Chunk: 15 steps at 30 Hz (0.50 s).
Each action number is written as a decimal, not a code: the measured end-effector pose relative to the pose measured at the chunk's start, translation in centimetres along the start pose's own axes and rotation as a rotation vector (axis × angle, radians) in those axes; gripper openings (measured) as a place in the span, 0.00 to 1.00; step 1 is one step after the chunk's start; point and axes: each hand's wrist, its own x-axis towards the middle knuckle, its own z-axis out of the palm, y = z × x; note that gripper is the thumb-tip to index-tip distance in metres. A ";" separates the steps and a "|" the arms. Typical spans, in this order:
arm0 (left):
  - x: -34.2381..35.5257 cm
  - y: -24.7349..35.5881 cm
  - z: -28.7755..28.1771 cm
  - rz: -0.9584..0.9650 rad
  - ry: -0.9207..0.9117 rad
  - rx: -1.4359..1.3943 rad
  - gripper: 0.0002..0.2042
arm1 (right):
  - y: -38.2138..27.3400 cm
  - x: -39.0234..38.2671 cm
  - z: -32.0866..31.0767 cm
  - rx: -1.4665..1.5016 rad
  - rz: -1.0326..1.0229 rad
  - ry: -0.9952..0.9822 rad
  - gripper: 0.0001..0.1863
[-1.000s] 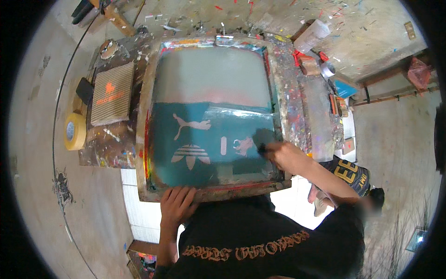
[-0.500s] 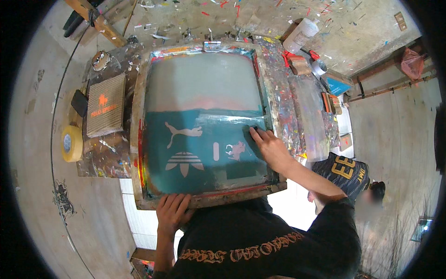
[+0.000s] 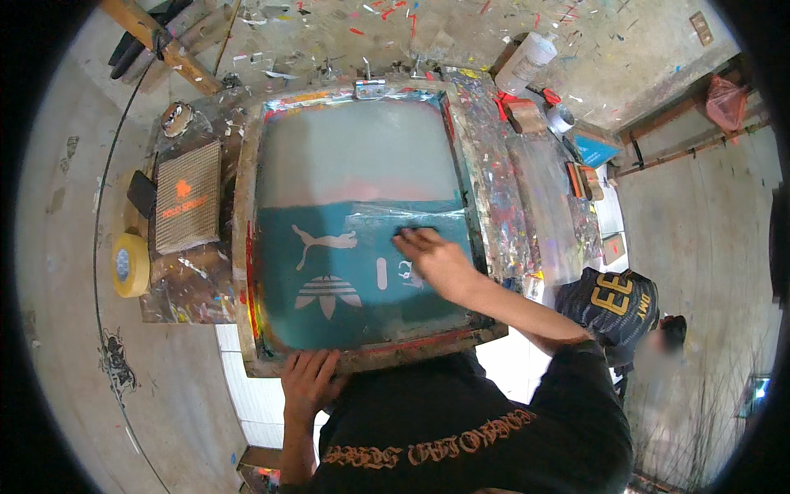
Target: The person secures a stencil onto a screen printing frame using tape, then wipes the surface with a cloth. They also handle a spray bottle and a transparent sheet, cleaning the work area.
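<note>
A screen-printing frame (image 3: 243, 329) with a paint-stained wooden border lies in front of me. Its mesh (image 3: 362, 148) is pale grey at the far half and teal at the near half, with light shapes: a leaping cat, a striped leaf, a small bar and a partly covered figure. My left hand (image 3: 309, 375) is closed over the frame's near edge. Bent fingers of my right hand (image 3: 432, 262) press on the teal part, just below a strip of shiny clear tape (image 3: 395, 214). A dark patch shows at those fingertips; I cannot tell whether they hold anything.
On the worktable (image 3: 185, 300) at left are a checked board (image 3: 189, 198), a dark phone-like object (image 3: 141, 193) and a yellowish tape roll (image 3: 132, 265). A white bottle (image 3: 527, 62), small tape roll (image 3: 560, 118) and wooden-handled squeegees (image 3: 581, 179) lie right. Another person (image 3: 613, 305) is low at right.
My right hand has slid left across the teal mesh, now partly covering the printed figure. My left hand stays on the near edge. The whole view has shifted slightly.
</note>
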 end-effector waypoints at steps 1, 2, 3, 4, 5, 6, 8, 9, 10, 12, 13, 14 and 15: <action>0.2 0.0 -0.2 0.004 0.007 0.012 0.29 | -1.0 1.3 0.6 0.056 -0.089 0.016 0.35; 0.4 0.2 -0.4 0.008 0.013 0.024 0.29 | -1.5 1.9 0.9 0.111 -0.177 0.031 0.35; 0.6 0.2 -0.5 0.013 0.019 0.036 0.29 | -1.7 1.7 0.8 0.113 -0.195 0.020 0.34; 0.5 0.2 -0.5 0.012 0.019 0.031 0.29 | -2.0 1.5 0.7 0.113 -0.212 0.008 0.33; 0.4 0.2 -0.4 0.013 0.017 0.026 0.29 | -2.1 1.3 0.6 0.113 -0.229 -0.005 0.32; 0.4 0.1 -0.3 0.013 0.015 0.020 0.29 | -1.1 1.0 0.8 -0.018 -0.204 0.014 0.30; 0.3 0.1 -0.2 0.008 0.019 0.008 0.29 | 0.3 0.1 -0.2 -0.119 -0.049 -0.026 0.30; 0.3 0.1 -0.1 0.006 0.019 0.001 0.29 | 0.8 -0.6 -0.6 -0.168 0.031 -0.046 0.30; 0.1 0.0 0.1 0.012 0.018 0.006 0.29 | 1.3 -1.4 -0.8 -0.237 0.087 -0.077 0.29; -0.2 -0.3 0.6 0.024 0.017 0.015 0.28 | 2.0 -3.0 -1.2 -0.374 0.200 -0.141 0.27; -0.2 -0.2 0.6 0.021 0.014 0.019 0.28 | 2.1 -3.7 -2.1 -0.447 0.138 -0.188 0.26; -0.2 -0.1 0.5 0.007 0.012 0.027 0.28 | 2.1 -3.8 -3.5 -0.515 0.064 -0.236 0.25; -0.2 -0.1 0.4 -0.007 0.010 0.036 0.29 | 2.0 -4.3 -4.3 -0.582 -0.013 -0.283 0.24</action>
